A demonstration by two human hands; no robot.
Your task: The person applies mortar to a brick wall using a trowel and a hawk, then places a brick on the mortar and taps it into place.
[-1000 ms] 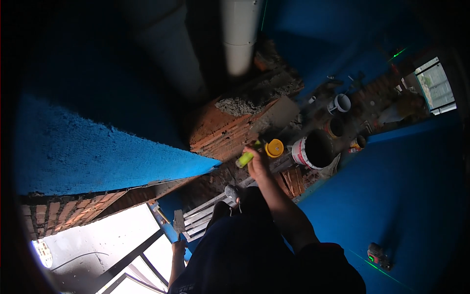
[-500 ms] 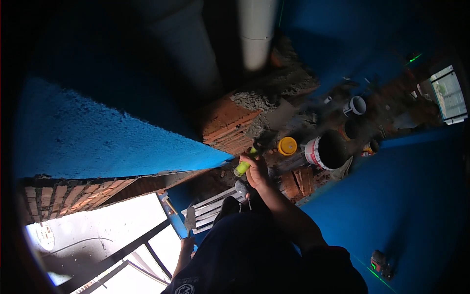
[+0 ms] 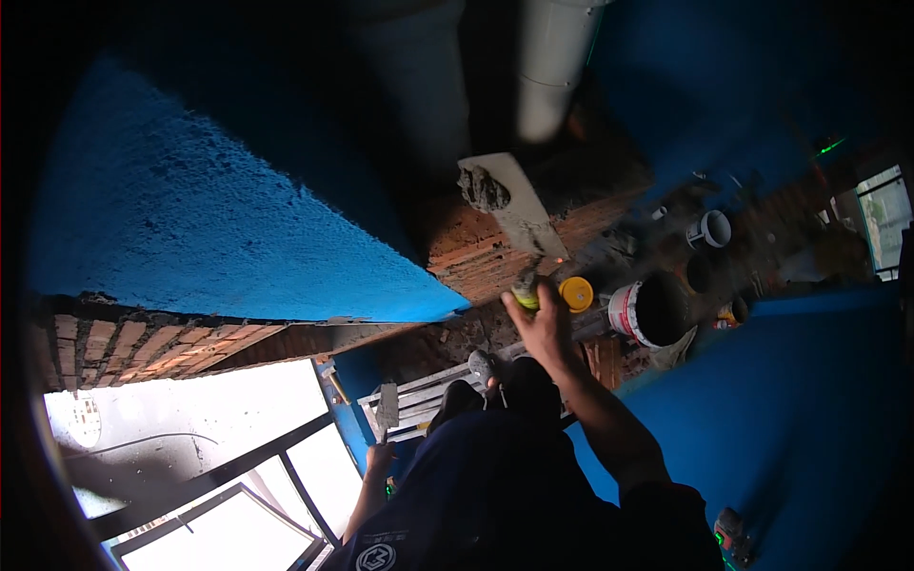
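My right hand (image 3: pixel 545 331) grips the yellow-green handle of a broad flat trowel (image 3: pixel 524 211), whose pale blade reaches toward twelve o'clock, a lump of grey mortar (image 3: pixel 485 189) on its far end. The blade hangs over a rough brick ledge (image 3: pixel 466 262); whether they touch I cannot tell. At seven o'clock from the middle of my view, my left hand (image 3: pixel 379 459) is closed around a smaller trowel (image 3: pixel 387 405), beside a slatted bench (image 3: pixel 416 411). A coarse blue wall (image 3: pixel 248 224) fills nine to ten o'clock, with bare brickwork (image 3: pixel 124 344) below it. A white pipe (image 3: pixel 550 71) stands at one o'clock in shadow. From my right hand, a yellow bucket (image 3: pixel 575 294) sits near at two, a larger white bucket (image 3: pixel 624 314) at three. A window (image 3: pixel 882 214) glows toward three, far off.
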